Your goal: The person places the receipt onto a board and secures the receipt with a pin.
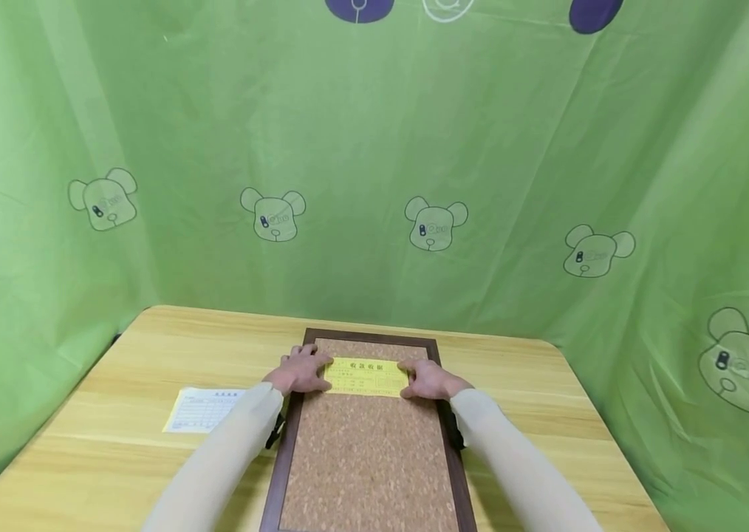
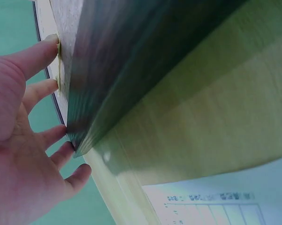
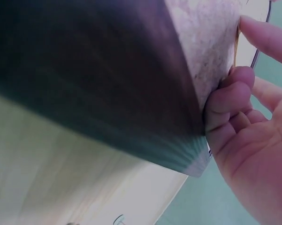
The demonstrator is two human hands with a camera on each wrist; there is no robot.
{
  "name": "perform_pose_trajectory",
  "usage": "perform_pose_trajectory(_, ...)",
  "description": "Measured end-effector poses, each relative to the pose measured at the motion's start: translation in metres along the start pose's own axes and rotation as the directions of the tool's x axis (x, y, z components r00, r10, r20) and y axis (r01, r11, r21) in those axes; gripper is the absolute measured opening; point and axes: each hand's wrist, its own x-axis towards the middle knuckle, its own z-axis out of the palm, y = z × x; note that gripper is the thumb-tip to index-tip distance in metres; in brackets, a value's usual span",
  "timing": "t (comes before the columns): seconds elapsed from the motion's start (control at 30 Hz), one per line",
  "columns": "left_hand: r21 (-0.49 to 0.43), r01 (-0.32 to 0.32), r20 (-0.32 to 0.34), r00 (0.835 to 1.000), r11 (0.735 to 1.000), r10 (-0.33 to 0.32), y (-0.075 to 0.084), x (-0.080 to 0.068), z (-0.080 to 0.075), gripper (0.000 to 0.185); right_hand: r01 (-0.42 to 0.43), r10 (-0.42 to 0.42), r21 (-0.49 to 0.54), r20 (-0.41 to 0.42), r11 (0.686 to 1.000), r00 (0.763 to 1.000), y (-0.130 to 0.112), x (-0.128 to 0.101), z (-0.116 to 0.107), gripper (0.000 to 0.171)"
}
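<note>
A yellow receipt slip (image 1: 366, 377) with printed characters lies across the upper part of a cork board (image 1: 374, 465) in a dark brown wooden frame (image 1: 281, 473). My left hand (image 1: 301, 369) touches the slip's left end with thumb and index finger. In the left wrist view, the other fingers of the left hand (image 2: 28, 126) spread by the frame's side. At the right end, my right hand (image 1: 431, 379) presses with thumb and index finger set apart. The right wrist view shows the right hand (image 3: 258, 108) with its remaining fingers bent against the frame edge.
A white printed form (image 1: 204, 410) lies on the wooden table (image 1: 215, 340) left of the board, partly behind the left sleeve (image 1: 221, 458); it also shows in the left wrist view. A green curtain (image 1: 348, 148) with bear heads hangs behind and beside the table.
</note>
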Motion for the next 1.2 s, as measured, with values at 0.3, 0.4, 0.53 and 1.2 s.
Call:
perform_pose_trajectory(0.3,-0.082,0.031,0.030,0.999,0.996,-0.029,-0.006,-0.003,-0.001,0.065,0.037,-0.037,0.063,-0.002,0.997,0.999,0.010,0.001,-0.003,0.066)
perform_pose_trajectory(0.4,-0.083,0.035,0.041,0.999,0.996,-0.032,-0.004,-0.004,-0.003,0.065,0.028,-0.027,0.070,-0.014,0.997,1.000,0.011,0.000,-0.005,0.062)
perform_pose_trajectory(0.53,-0.082,0.057,0.053,0.997,0.995,-0.053,-0.003,-0.005,-0.005,0.066,0.033,-0.031,0.091,-0.026,0.995,0.999,0.012,-0.001,-0.004,0.054)
perform_pose_trajectory(1.2,-0.104,0.089,0.063,0.995,0.991,-0.083,0.001,-0.006,-0.005,0.070,0.121,-0.099,0.138,-0.156,0.983,0.983,0.035,-0.039,-0.047,0.030)
